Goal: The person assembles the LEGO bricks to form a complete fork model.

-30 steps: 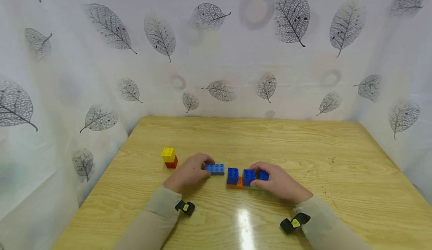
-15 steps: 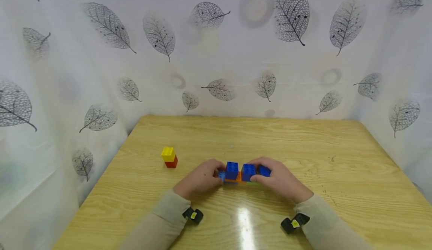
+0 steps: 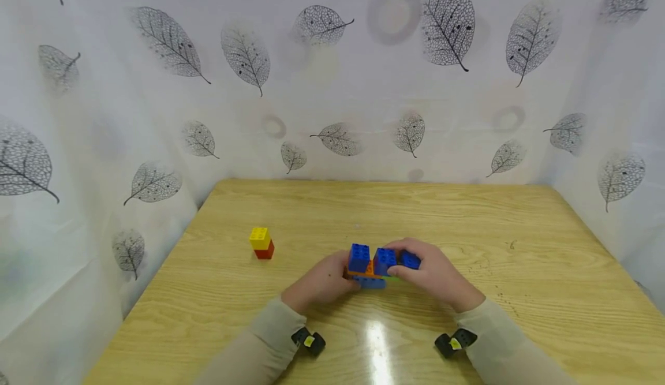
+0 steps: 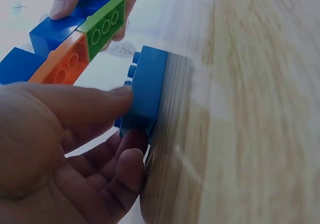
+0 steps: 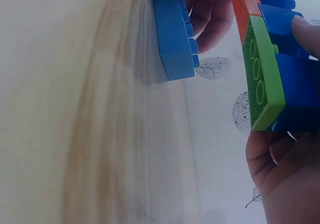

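Note:
My left hand (image 3: 324,281) pinches a lighter blue brick (image 4: 146,86) between thumb and fingers; it rests on the table, studs up. My right hand (image 3: 433,275) grips a joined assembly above it. That assembly has an orange brick (image 4: 64,61) and a green brick (image 5: 262,74) side by side underneath, with several dark blue bricks (image 3: 385,261) on top. In both wrist views a gap separates the assembly's hollow underside from the light blue brick's studs. The right thumb lies on a dark blue brick, and the right fingers are partly hidden behind the assembly.
A yellow brick (image 3: 260,238) stacked on a red brick (image 3: 265,251) stands to the left on the wooden table (image 3: 441,215). Behind the table hangs a pale leaf-print curtain (image 3: 363,96).
My left hand has slid the light blue brick rightward, bringing it under the assembly. My right hand has raised the assembly slightly off the table, keeping its grip.

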A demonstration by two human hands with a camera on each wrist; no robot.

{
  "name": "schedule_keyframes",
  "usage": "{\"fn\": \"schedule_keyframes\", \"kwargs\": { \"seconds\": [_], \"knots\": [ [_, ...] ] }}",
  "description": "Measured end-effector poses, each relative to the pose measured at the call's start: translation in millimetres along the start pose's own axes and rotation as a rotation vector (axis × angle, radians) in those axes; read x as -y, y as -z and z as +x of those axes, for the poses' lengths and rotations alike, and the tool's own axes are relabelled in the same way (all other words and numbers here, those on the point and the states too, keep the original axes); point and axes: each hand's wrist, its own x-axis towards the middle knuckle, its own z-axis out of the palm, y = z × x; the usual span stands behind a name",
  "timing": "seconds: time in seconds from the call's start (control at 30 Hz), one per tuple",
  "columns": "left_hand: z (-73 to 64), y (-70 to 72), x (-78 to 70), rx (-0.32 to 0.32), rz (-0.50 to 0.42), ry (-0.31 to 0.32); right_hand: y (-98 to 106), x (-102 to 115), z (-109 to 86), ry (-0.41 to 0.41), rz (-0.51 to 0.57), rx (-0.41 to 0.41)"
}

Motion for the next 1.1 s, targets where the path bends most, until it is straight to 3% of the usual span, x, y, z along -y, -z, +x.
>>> {"fn": "schedule_keyframes", "kwargs": {
  "seconds": [0.17,0.3,0.47,0.57,0.73,0.9,1.1],
  "knots": [
    [-3.7,4.8,-1.1,-0.002,-0.058,0.025,-0.8,0.0,0.0,0.010,0.000,0.001],
    [-9.6,12.7,-6.8,-0.038,-0.027,-0.001,-2.4,0.8,1.0,0.004,-0.024,0.011],
    [-15.4,18.3,-18.2,-0.090,0.152,-0.126,-3.0,6.5,1.7,0.015,-0.090,0.020],
    [-17.2,19.3,-22.3,-0.121,0.263,-0.156,-3.8,9.7,1.9,0.044,-0.126,0.032],
    [-18.1,23.0,-23.1,-0.132,0.326,-0.099,-5.7,8.6,3.3,0.083,-0.144,0.063],
    [-16.0,23.1,-21.7,-0.099,0.357,-0.037,-8.4,6.0,3.8,0.106,-0.165,0.091],
    [-13.9,21.3,-20.1,-0.064,0.414,-0.009,-10.9,3.3,5.5,0.106,-0.179,0.115]
  ]
}}
